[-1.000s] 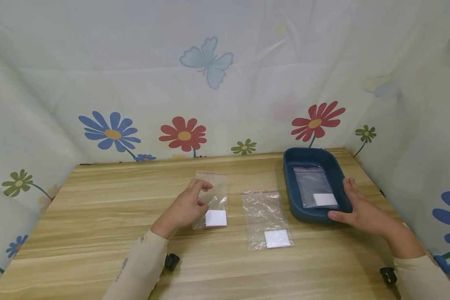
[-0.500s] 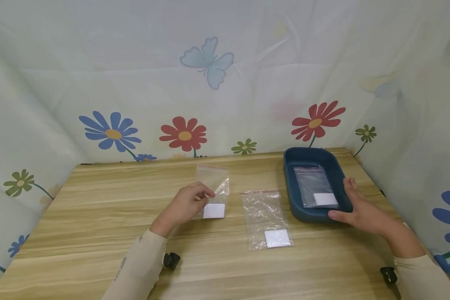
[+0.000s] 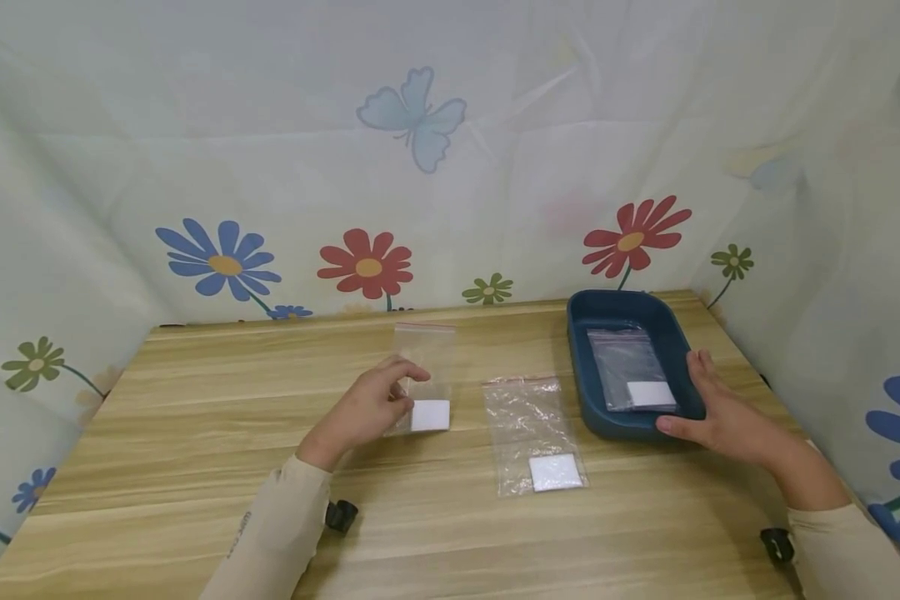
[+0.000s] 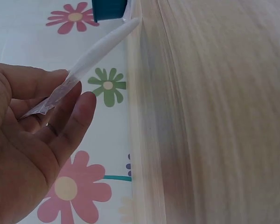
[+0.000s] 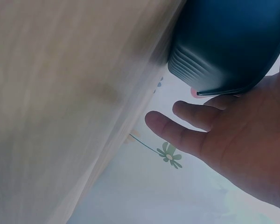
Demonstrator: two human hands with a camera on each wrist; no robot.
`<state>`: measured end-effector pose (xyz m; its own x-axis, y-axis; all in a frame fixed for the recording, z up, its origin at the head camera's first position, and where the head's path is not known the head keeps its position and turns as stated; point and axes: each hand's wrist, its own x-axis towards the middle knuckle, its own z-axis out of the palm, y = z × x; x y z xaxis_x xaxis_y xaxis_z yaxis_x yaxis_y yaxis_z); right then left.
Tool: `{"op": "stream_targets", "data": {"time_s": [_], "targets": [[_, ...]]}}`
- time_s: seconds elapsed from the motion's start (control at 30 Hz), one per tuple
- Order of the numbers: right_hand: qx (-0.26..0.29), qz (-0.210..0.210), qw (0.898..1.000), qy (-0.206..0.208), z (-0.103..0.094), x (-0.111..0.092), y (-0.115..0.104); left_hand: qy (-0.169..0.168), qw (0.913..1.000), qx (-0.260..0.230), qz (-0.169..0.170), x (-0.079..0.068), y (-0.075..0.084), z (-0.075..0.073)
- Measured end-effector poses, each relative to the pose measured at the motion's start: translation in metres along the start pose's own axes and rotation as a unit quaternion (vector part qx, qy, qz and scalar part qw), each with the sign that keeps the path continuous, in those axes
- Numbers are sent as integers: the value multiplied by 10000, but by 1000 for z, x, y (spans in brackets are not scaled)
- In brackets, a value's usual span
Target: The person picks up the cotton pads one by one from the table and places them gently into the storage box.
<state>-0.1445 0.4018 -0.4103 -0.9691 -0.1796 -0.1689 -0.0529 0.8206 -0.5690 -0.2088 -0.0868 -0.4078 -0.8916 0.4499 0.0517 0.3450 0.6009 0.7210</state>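
The held bag [image 3: 438,357] is at the left of the group, over the bench [image 3: 195,417], its long axis running away from the person. Its reddish strip [image 3: 426,327] is at the far end and its white patch [image 3: 432,415] at the near end. The left hand [image 3: 366,410] is by far the nearer one: its fingers pinch the bag by its left long edge, beside the patch, so most of the bag extends to their right and away. In the left wrist view the bag shows almost edge-on and slanted; whether any of it touches the bench, I cannot tell.

The tub [image 3: 579,379] is to the right of those fingers, well apart, its long axis also running mostly front to back. Between them the loose bag [image 3: 517,421] lies flat on the bench, near the tub's left wall. At least one more clear bag, the inner bag [image 3: 618,358], lies on the tub's floor.

The right hand [image 3: 731,425] is at the tub's near right corner, its fingers extended and unclenched along the outside, thumb at the near rim.
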Motion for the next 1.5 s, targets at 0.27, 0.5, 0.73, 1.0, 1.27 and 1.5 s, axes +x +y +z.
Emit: {"op": "stream_targets", "data": {"time_s": [0.27,0.5,0.73,1.0,1.27,1.5], "targets": [[-152,119,9998,-9,-1,1,-2,-31,9999,1,150,0,-3,0],[-137,102,9999,14,-1,1,-2,33,9999,155,52,0,-4,1],[-90,170,9998,-15,-2,1,-4,128,9998,73,-126,1,-5,0],[-110,61,9999,16,-4,3,-4,104,9999,-11,61,2,-6,-3],[-155,66,9999,41,-3,2,-3,81,9994,-257,236,2,-8,-4],[-94,5,9999,47,1,4,3,79,9977,-473,471,1,-3,-5]]}}
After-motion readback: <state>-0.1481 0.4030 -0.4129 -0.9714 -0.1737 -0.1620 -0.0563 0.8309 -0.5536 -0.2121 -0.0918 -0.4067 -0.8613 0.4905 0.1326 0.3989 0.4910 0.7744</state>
